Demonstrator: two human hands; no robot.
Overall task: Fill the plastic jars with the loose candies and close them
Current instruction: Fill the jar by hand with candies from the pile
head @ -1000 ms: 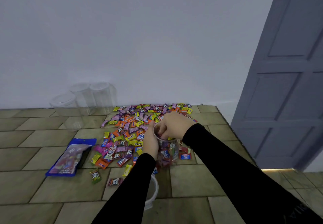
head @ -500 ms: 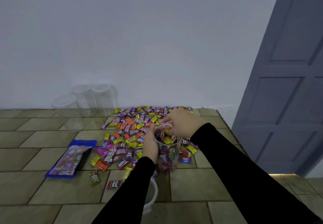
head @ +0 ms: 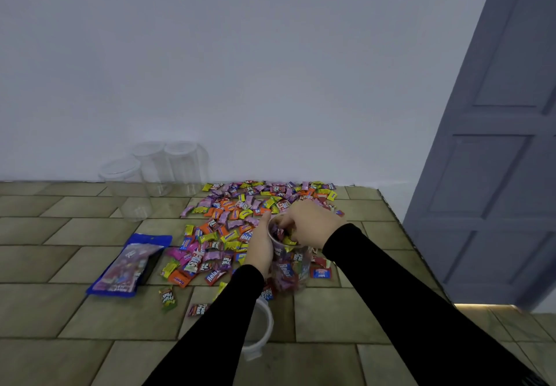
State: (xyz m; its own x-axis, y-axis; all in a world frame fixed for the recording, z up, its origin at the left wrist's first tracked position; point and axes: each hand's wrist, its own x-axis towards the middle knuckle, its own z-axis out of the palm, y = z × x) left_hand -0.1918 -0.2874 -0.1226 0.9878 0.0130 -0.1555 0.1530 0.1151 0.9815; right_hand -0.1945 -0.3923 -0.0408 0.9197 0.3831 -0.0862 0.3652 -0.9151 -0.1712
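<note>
Right hand (head: 310,224) back over the jar (head: 288,260) mouth since half a second ago, fingers curled into candies – dropping more in. Left hand (head: 260,250) grips the jar beside the pile (head: 240,220) – nearly full, lid next.

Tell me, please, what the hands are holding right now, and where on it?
The left hand grips the clear jar by its side wall. The right hand reaches into its mouth; whether it holds candy cannot be told.
</note>
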